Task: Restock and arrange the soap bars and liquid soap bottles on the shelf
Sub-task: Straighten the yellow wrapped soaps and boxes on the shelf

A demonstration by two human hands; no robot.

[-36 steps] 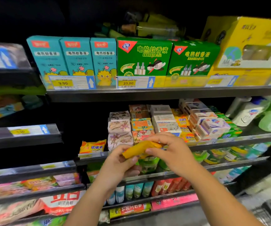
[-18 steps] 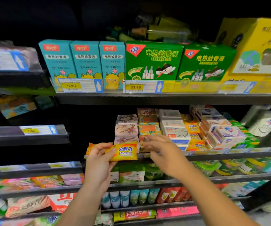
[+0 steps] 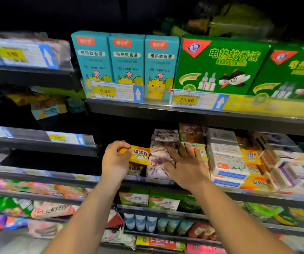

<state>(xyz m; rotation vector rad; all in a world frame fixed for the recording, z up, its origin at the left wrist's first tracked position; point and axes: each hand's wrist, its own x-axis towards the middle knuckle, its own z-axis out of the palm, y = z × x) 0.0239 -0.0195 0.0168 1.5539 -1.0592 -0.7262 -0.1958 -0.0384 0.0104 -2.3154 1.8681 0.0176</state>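
Note:
My left hand [image 3: 115,158] grips a yellow sulfur soap packet [image 3: 140,155] and holds it just above another yellow soap packet [image 3: 135,169] lying at the left end of the soap shelf [image 3: 155,180]. My right hand [image 3: 184,162] lies flat with spread fingers against a stack of pale floral soap bars [image 3: 159,158], holding nothing. Further right stand stacks of white boxed soap [image 3: 226,162], more yellow sulfur soap [image 3: 251,156] and white-purple soap boxes [image 3: 290,173].
The shelf above carries teal boxes [image 3: 127,61] and green boxes [image 3: 220,65] of mosquito liquid behind price tags [image 3: 116,91]. Lower shelves hold green packs [image 3: 147,198], small bottles [image 3: 140,221] and bagged goods [image 3: 50,209]. To the left of the held soap the shelf is dark.
My left hand carried the yellow soap packet up and onto the shelf above the other yellow packet. My right hand let go of it and moved right onto the floral soap stack.

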